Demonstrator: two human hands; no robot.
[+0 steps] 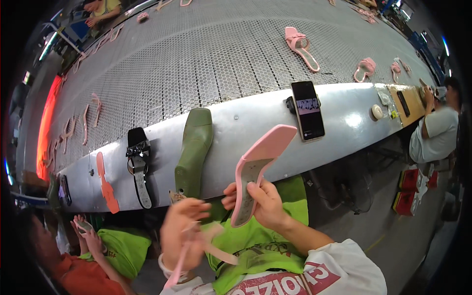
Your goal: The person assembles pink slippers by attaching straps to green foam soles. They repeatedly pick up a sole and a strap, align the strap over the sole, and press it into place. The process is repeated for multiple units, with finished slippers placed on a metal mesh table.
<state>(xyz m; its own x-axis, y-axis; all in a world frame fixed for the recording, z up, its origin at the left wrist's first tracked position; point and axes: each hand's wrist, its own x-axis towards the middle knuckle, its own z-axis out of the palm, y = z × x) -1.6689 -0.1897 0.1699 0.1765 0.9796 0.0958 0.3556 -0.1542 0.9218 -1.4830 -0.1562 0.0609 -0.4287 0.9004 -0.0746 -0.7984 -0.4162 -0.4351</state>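
Note:
My right hand [270, 204] grips a pink shoe sole [270, 145] with a greyish heel area, thumb on its upper face and fingertips showing past the far edge. The sole is tilted, its square toe end pointing up and right. Left of it, my left hand [183, 231] is blurred by motion. A pink strap [216, 246] hangs from its fingers in loose ends; the exact grip is smeared. Nearest to that hand on the metal ledge lies a green shoe last [193, 147]. A black sandal [139, 167] and a coral sole-shaped piece [104, 184] are further left.
The metal ledge [246, 110] borders a mesh conveyor [206, 59] carrying pink sandals [301, 49] and straps. A phone [308, 110] stands on the ledge. Co-workers sit at the left [88, 265] and right [437, 128]. Red and yellow boxes [407, 191] are on the floor.

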